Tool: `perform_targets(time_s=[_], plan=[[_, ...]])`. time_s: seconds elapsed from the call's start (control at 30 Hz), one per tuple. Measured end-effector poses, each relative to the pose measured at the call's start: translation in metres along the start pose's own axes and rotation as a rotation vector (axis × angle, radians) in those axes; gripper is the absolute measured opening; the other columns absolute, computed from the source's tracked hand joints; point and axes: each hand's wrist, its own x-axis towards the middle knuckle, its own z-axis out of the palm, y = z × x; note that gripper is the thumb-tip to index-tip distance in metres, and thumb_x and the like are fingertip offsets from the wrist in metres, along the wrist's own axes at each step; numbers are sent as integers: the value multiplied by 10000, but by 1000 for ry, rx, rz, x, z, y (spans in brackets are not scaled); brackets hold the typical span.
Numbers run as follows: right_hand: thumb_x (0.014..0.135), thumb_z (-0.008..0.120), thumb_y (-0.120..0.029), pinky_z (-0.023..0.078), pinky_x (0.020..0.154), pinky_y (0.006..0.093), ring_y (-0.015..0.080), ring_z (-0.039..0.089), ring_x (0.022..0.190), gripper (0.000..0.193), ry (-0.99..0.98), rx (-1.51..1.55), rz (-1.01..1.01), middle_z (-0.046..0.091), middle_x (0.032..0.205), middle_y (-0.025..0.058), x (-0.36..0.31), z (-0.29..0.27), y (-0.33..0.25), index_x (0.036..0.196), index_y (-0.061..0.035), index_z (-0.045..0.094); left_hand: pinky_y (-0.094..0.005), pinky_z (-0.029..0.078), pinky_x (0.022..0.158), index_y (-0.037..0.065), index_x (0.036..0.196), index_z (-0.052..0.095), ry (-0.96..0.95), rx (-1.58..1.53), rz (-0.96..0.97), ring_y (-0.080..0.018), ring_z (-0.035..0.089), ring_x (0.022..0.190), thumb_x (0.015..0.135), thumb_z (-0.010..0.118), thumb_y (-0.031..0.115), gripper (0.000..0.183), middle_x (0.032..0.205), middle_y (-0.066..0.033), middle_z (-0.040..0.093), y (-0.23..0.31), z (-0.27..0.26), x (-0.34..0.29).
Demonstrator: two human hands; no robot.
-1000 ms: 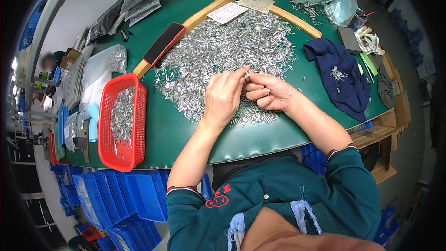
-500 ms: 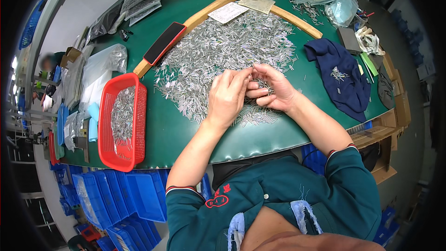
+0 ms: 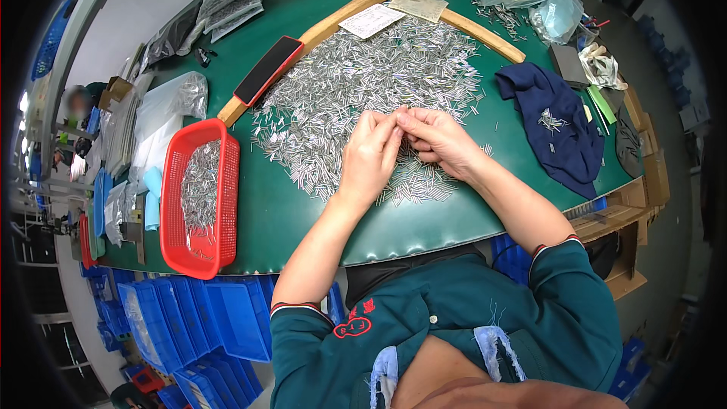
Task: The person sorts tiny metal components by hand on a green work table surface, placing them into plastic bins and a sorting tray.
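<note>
Small silvery metal pins lie in a wide, loose pile (image 3: 356,76) on the green table. Over the near part of this pile, my left hand (image 3: 369,153) is closed, thumb and fingers pinched together. My right hand (image 3: 443,142) is closed too, fingers curled, its thumb and fingertip meeting the left fingertips. Whatever sits between the touching tips is too small to make out. The curled right fingers hide most of that palm, where pins showed a moment ago. A red plastic basket (image 3: 230,204) with more pins inside stands left of the pile.
Wooden strips (image 3: 485,34) border the pile's far side, with a red-edged black phone (image 3: 266,72) on the left one. Two paper cards (image 3: 371,21) lie at the far edge. A navy cloth (image 3: 556,129) carrying some pins lies at right. Blue bins (image 3: 235,318) stand below the table.
My right hand has turned over so its curled fingers cover the palm, and the pins seen there are now hidden. Both hands' tips have shifted slightly left. The basket stays put.
</note>
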Motion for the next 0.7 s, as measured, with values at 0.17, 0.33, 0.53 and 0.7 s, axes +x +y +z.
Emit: perform_targets(time_s=[0.17, 0.33, 0.53, 0.7], plan=[[894, 508, -266, 199, 342, 123, -9, 312, 478, 181, 21, 334, 103, 414, 660, -55, 1, 0, -6, 845, -91, 499, -275, 450, 697, 28, 1191, 492, -21, -79, -22, -180, 546, 777, 785, 606, 64, 423, 876, -99, 532, -1, -3, 2], [919, 448, -284, 187, 318, 113, -3, 302, 473, 202, -147, 600, 154, 374, 670, -55, 3, -10, -8, 868, -91, 482, -411, 377, 874, 10, 1228, 420, 35, 318, 27, -307, 486, 1023, 736, 662, 329, 634, 1116, -165, 481, -35, -12, 19], [905, 468, -295, 187, 302, 122, 8, 316, 475, 217, -262, 719, 149, 384, 678, -43, 4, -12, -10, 823, -97, 497, -445, 346, 914, -11, 1189, 455, -104, 617, -47, -350, 470, 1065, 706, 594, 542, 747, 1153, -204, 485, -70, 3, 57], [870, 499, -375, 185, 298, 131, 21, 331, 478, 279, -95, 740, 22, 416, 708, -24, 3, -21, -20, 822, -100, 493, -448, 342, 920, 4, 1204, 457, -444, 470, -7, -309, 463, 1090, 644, 609, 604, 835, 1152, -175, 494, -45, 4, 67]])
